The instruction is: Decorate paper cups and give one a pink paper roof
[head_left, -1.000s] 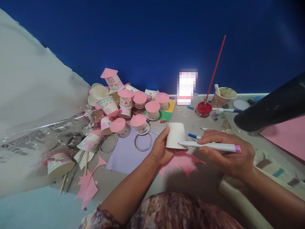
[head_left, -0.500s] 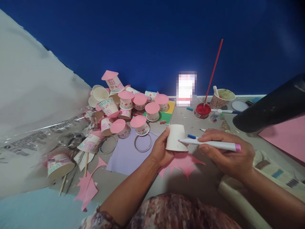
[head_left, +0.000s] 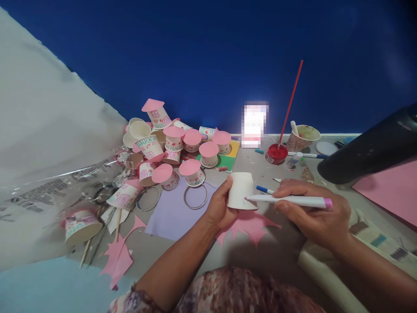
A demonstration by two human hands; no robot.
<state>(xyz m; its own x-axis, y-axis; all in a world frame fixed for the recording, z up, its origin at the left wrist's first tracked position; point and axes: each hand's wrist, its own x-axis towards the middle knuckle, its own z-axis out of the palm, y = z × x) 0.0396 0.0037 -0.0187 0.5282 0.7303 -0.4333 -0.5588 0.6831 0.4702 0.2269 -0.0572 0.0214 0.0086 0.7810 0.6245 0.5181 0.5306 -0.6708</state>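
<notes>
My left hand (head_left: 222,201) is closed round the left side of a plain white paper cup (head_left: 241,189), held upside down with its wide rim at the bottom. In my right hand (head_left: 317,213) lies a white felt-tip marker (head_left: 299,201) with a pink end. The marker's tip meets, or is very close to, the cup's lower front. Under the cup rests a pink paper offcut (head_left: 250,226) with jagged points. A blue-capped marker (head_left: 264,189) lies just behind my right hand, which partly hides it.
Paper cups with pink paper roofs (head_left: 208,150) are heaped at the left. Two tape rolls (head_left: 196,206) lie by a purple sheet (head_left: 169,213). A red paint pot (head_left: 276,154) holds a tall red stick. A large dark cylinder (head_left: 368,148) juts in from the right.
The marker's tip has shifted slightly right and down with my right hand. My left hand keeps its hold on the cup. The whole view has moved a little.
</notes>
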